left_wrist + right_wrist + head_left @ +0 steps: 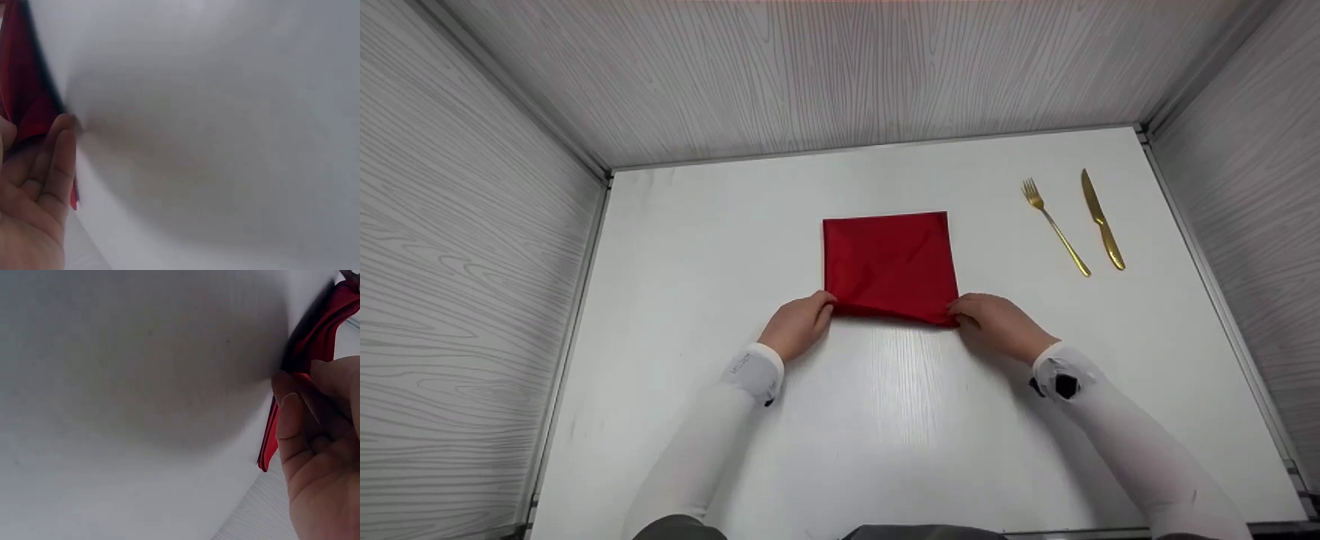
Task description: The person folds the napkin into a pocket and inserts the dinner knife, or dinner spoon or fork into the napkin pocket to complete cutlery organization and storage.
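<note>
A red folded cloth napkin lies near the middle of the white table, roughly square, its near edge slightly raised. At its near left corner my left hand pinches the fabric between thumb and fingers. My right hand pinches the near right corner in the same way. In the left wrist view the napkin's dark red folds run up from the fingertips. The right wrist view shows stacked layers of the napkin between the thumb and fingers of the right hand.
A gold fork and a gold knife lie side by side at the right of the white table. Grey wood-grain panels wall in the back and both sides.
</note>
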Demonstrator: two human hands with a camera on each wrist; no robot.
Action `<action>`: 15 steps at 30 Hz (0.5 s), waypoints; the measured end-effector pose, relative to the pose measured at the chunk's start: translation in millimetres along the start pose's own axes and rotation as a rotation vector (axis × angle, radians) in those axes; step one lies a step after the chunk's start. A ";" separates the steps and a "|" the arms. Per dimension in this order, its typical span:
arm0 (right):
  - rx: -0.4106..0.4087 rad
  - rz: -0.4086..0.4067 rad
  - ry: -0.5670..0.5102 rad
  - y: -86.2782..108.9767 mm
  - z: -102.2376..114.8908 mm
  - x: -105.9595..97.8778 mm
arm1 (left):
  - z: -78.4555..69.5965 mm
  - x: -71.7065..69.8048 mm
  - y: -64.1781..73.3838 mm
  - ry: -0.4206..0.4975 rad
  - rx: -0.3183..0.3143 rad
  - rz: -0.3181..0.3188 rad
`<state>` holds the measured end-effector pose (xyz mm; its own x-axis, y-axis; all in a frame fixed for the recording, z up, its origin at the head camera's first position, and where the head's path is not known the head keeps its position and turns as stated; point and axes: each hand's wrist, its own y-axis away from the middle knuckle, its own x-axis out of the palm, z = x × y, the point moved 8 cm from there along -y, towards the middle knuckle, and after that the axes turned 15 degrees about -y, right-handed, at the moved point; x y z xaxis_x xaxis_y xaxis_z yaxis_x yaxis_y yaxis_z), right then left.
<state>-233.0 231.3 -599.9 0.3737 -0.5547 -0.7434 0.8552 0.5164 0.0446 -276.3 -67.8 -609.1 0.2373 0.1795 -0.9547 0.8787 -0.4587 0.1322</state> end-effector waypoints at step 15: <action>0.008 -0.062 0.065 -8.0 2.8 2.1 | 6.4 -5.5 -3.4 0.139 -0.063 0.049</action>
<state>-238.1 224.2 -600.0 0.2961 -0.5413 -0.7869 0.8789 0.4769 0.0027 -283.2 -72.8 -606.0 0.3318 0.2790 -0.9011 0.8878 -0.4153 0.1983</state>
